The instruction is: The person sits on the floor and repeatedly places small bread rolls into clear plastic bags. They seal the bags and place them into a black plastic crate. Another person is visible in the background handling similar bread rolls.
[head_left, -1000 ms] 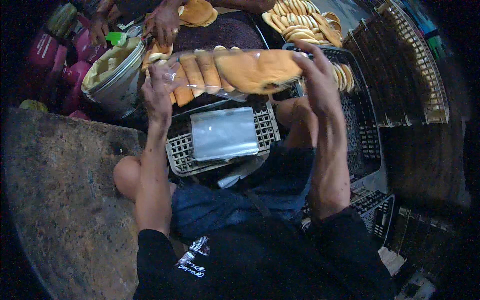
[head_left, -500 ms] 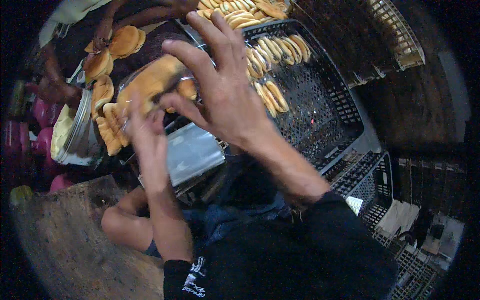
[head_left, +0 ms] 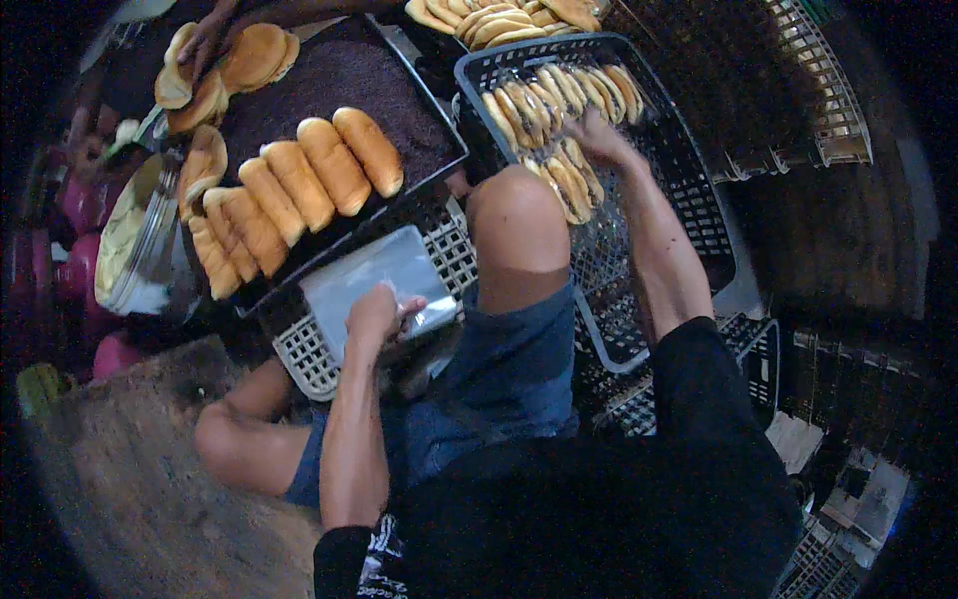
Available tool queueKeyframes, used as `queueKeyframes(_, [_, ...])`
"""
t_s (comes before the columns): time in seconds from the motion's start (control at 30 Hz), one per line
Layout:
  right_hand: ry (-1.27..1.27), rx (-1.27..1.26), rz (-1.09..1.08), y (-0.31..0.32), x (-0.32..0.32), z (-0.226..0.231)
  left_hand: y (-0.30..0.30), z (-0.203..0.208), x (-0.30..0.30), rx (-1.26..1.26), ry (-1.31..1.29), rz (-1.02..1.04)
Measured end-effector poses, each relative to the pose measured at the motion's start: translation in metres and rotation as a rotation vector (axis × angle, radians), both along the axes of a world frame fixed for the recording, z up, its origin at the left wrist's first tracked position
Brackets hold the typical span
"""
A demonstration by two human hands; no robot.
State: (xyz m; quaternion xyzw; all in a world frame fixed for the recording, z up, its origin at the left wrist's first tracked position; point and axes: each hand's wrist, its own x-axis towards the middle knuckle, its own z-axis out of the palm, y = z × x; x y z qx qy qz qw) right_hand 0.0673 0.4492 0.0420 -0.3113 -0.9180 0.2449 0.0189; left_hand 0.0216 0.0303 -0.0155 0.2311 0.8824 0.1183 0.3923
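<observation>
My left hand point(head_left: 374, 314) rests on a stack of clear plastic bags point(head_left: 344, 285), fingers curled with a bag's film pinched between them. Over the black crate point(head_left: 720, 230), my right hand point(head_left: 597, 142) is closed at the upper end of a bagged filled bun point(head_left: 583, 172); its fingertips are partly hidden. That bun lies beside others in a short second row. Behind it stands a longer row of bagged buns point(head_left: 544, 100). To my left, several golden long buns point(head_left: 329, 165) lie side by side along the near edge of a tray of dark filling point(head_left: 344, 75).
A pale plastic crate point(head_left: 309, 364) supports the bags. At far left are a tub of pale cream point(head_left: 130, 235) and a co-worker's hand point(head_left: 200, 45) among flat opened buns point(head_left: 254, 60). More buns point(head_left: 499, 25) lie beyond the crate. My bent knee point(head_left: 519, 215) rises between.
My hands have parted: the left came down onto the bags, while the right swung right into the black crate. The bagged bun between them is now in the crate's second row.
</observation>
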Motion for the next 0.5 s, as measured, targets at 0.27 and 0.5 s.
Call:
queueKeyframes(0.27, [-0.24, 0.014, 0.785, -0.226, 0.0, 0.097, -0.045, 0.017, 0.038, 0.542, 0.092, 0.32])
queueKeyframes(0.5, [0.542, -0.858, 0.311, -0.287, 0.048, 0.048, -0.039, 0.024, 0.05, 1.043, -0.785, 1.064])
